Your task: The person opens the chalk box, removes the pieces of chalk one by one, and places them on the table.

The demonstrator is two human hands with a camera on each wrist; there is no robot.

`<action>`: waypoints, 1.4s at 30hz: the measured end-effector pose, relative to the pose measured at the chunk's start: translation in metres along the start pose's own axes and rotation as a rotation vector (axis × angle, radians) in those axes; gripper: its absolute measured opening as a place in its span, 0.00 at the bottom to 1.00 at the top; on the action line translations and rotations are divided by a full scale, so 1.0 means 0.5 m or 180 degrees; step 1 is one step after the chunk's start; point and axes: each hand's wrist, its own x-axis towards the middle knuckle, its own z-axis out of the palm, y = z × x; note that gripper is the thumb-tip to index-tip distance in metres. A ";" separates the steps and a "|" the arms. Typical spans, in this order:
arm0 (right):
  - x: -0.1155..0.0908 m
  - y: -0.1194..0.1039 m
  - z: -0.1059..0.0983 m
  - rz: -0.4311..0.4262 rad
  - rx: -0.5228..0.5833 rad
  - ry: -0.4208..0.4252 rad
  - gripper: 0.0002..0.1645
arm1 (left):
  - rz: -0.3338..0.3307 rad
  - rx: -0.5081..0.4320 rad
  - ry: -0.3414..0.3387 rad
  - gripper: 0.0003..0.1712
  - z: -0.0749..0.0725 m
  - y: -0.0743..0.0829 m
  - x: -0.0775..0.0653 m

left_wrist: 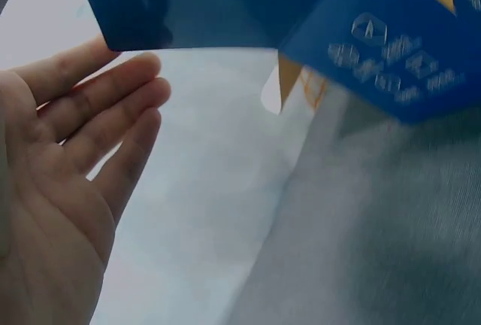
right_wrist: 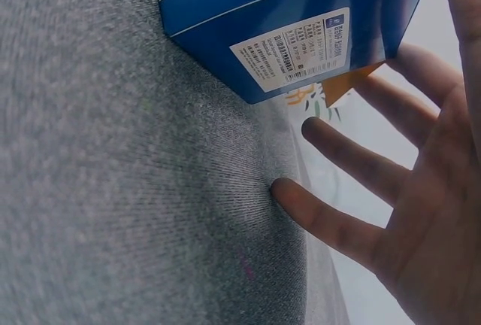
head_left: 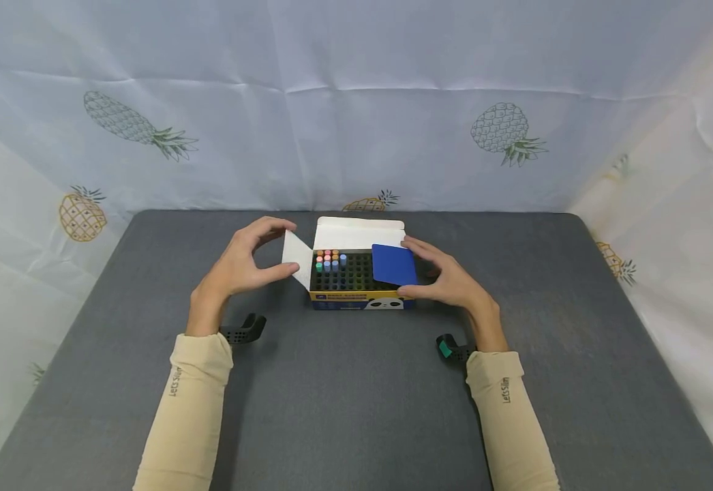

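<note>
A cardboard marker box [head_left: 338,305], blue and yellow with a panda's face on its front, stands on the table with its white-lined lid [head_left: 359,233] raised at the back. Inside, a black tray [head_left: 356,269] of round holes holds several markers [head_left: 327,260] with coloured caps at the left end. My left hand [head_left: 240,262] touches the white left side flap [head_left: 296,258], which leans outward; thumb and forefinger are at its edges. The blue right flap [head_left: 395,264] lies inward over the tray, with my right hand [head_left: 451,276] beside it, forefinger and thumb at its corners, other fingers spread.
The dark grey table [head_left: 356,402] extends around the box. A pale curtain [head_left: 356,150] printed with pineapples hangs behind and at both sides. Black wrist mounts [head_left: 244,330] sit below both hands.
</note>
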 end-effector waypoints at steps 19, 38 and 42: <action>0.006 -0.001 0.007 0.0086 0.0058 -0.0044 0.56 | -0.0176 0.0463 -0.0674 0.37 0.038 -0.030 -0.015; 0.006 0.000 0.006 0.0103 0.0052 -0.0030 0.56 | 0.0085 -0.1001 0.0061 0.51 0.173 -0.093 -0.031; 0.003 0.000 0.001 0.0107 0.0037 -0.0016 0.56 | 0.0077 -0.1030 0.0039 0.51 0.183 -0.094 -0.025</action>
